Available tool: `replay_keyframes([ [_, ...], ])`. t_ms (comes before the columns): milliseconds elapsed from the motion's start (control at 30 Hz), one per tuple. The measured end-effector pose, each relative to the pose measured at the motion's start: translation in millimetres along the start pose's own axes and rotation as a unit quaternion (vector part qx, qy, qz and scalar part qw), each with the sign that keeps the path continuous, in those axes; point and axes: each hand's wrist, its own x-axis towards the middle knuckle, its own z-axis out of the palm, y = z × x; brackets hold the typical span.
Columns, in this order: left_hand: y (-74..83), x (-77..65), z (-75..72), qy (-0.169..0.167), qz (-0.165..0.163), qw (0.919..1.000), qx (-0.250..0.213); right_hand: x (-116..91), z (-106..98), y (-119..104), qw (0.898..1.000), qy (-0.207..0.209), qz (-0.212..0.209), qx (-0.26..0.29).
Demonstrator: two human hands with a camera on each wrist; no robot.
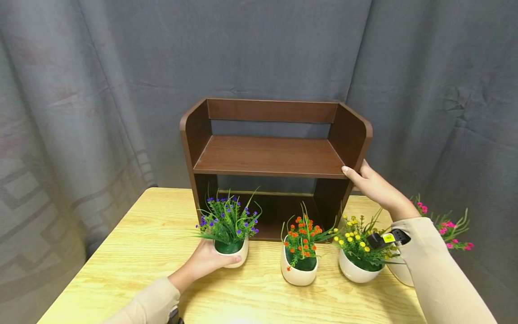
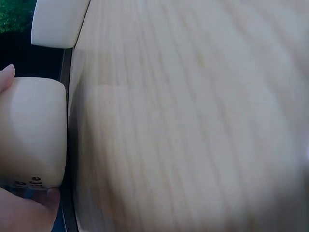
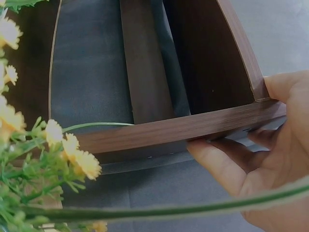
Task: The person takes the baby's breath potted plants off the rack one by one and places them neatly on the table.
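A white pot with purple flowers is in my left hand, thumb across its front and the fingers mostly hidden behind it. In the left wrist view the pot shows dark lettering near its edge, between thumb and fingers. My right hand grips the right side panel of a dark brown two-tier shelf, thumb at the front edge by the middle board. From the right wrist view, the right hand's fingers curl around the outside of that panel.
To the right along the wooden table stand pots with orange flowers, yellow flowers and pink flowers. My right forearm passes over the yellow and pink ones. A grey curtain hangs behind the shelf.
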Motion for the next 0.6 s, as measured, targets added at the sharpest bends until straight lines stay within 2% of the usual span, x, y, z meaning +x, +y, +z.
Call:
replay_keyframes([
  [233,4.8,-5.6,1.8,-0.001,0.001,0.9998,-0.021,0.0,-0.1,-0.5,1.0,0.003,0.002,-0.001],
  [600,0.7,-12.6,5.1,-0.021,0.009,0.9997,-0.002,-0.3,1.0,-1.7,1.0,-0.002,0.006,0.0],
])
